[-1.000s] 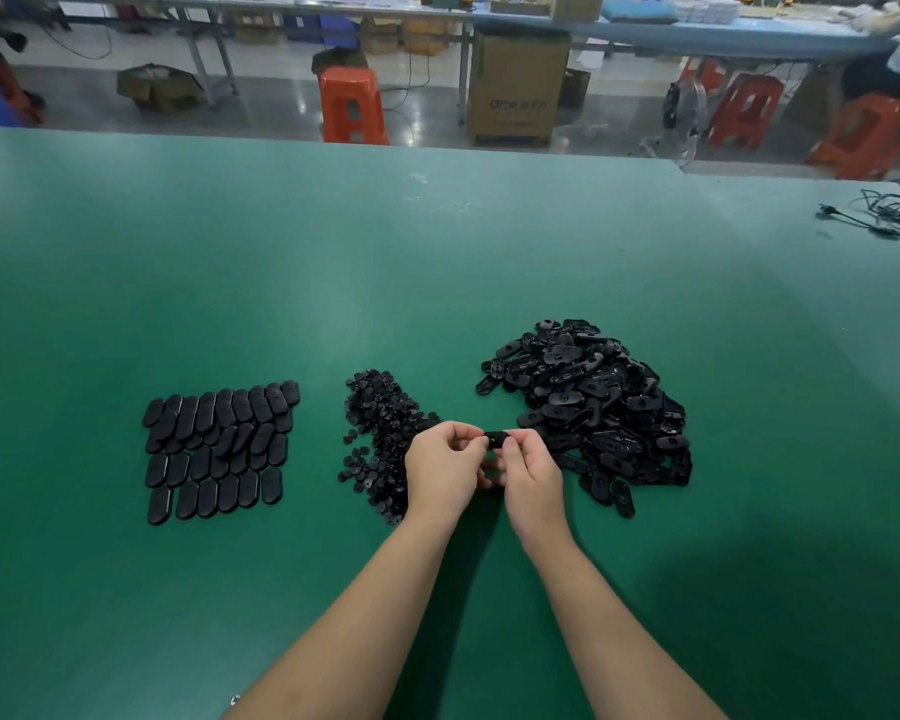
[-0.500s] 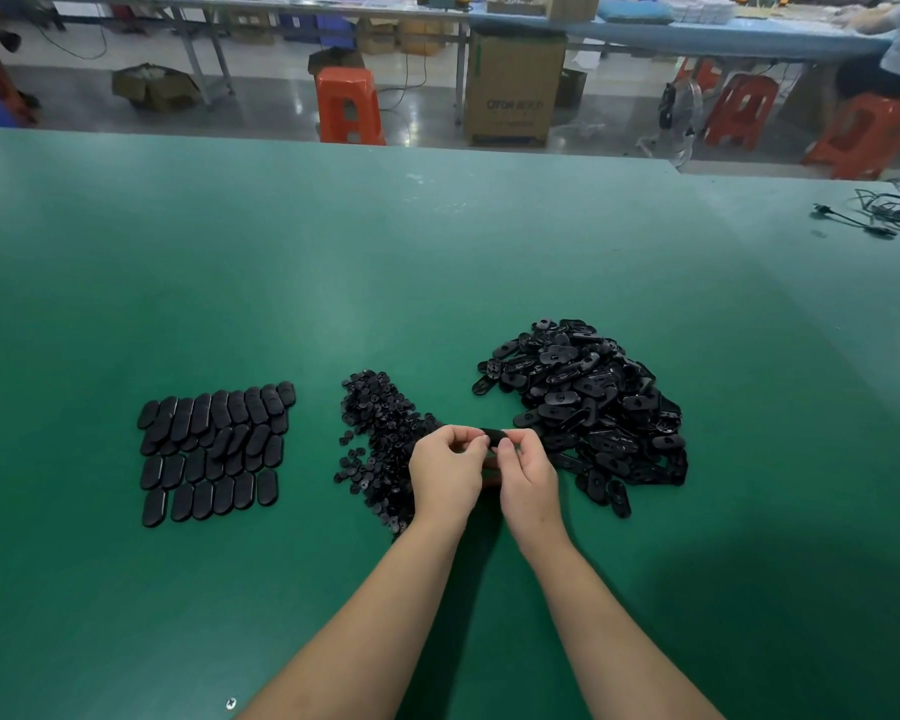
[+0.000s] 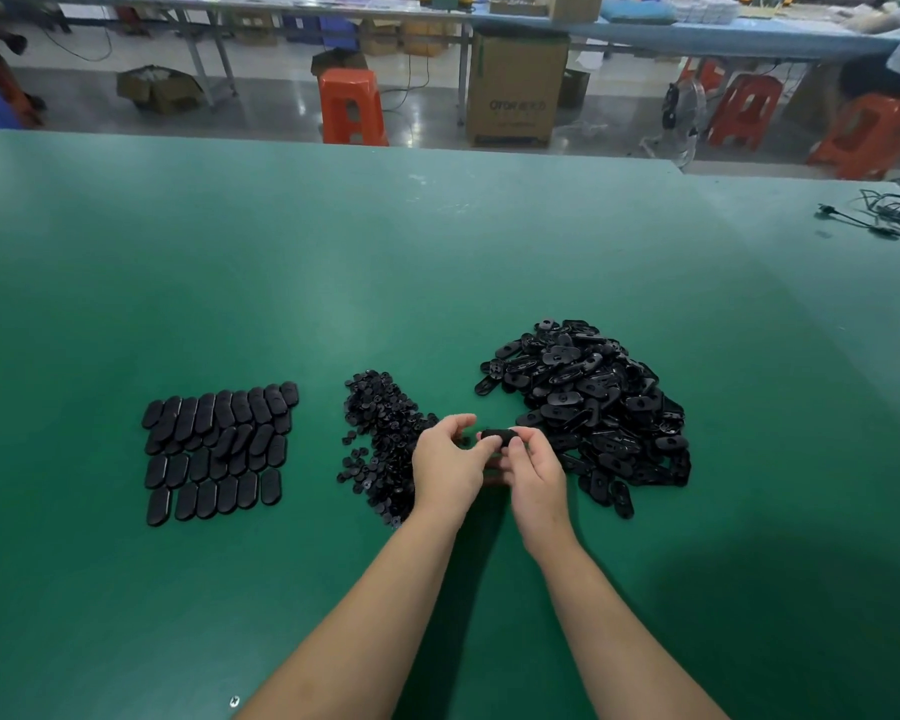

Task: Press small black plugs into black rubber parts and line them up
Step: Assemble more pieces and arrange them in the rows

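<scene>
Both hands met between the piles: right hand (image 3: pixel 533 467) pinched a rubber part (image 3: pixel 499 435) steady while left hand (image 3: pixel 450 462), fingers curled, worked its plug.

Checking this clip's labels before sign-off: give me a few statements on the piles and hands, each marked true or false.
1. The lined-up rubber parts lie left of both piles. True.
2. The pile of small plugs sits right of the loose rubber parts. False: it sits to their left.
3. The right hand pinches a black part. True.
4. Both hands rest flat on the green table. False: they are raised, and the left hand has curled fingers.
</scene>
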The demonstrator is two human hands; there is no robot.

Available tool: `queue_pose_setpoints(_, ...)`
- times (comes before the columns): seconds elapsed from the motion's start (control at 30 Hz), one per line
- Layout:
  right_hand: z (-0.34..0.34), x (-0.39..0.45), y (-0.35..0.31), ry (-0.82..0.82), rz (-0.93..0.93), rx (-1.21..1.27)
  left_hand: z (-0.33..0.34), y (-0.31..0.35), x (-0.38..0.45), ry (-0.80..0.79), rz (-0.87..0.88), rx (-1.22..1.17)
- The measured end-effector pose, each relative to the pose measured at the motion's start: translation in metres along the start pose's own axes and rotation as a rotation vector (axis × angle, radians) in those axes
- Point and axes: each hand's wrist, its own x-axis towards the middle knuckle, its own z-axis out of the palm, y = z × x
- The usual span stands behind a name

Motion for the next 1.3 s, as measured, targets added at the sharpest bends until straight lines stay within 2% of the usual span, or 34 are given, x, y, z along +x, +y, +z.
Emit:
queue_pose_setpoints(0.07, 0.0, -0.001, -0.002, -0.01, -0.003, 0.04, -0.005, 0.0, 0.003, -0.074, 0.0, 0.004)
queue_pose_setpoints(0.23, -0.001, -0.002, -0.001, -0.051, -0.074, -0.01, -0.014, -0.001, 0.008, -0.076, 0.074, 0.152)
queue_pose_setpoints(0.4, 0.001, -0.003, -0.002, -0.045, -0.124, -0.05, -0.022, -0.003, 0.008, -0.147, 0.024, 0.058)
queue_pose_setpoints(0.7, 0.001, -0.004, -0.003, -0.046, -0.1, -0.06, -0.019, -0.001, 0.006, -0.117, 0.068, 0.189)
queue_pose_setpoints(1.3, -0.001, -0.001, 0.0, -0.029, -0.08, -0.003, -0.011, 0.007, -0.005, -0.114, 0.065, 0.225)
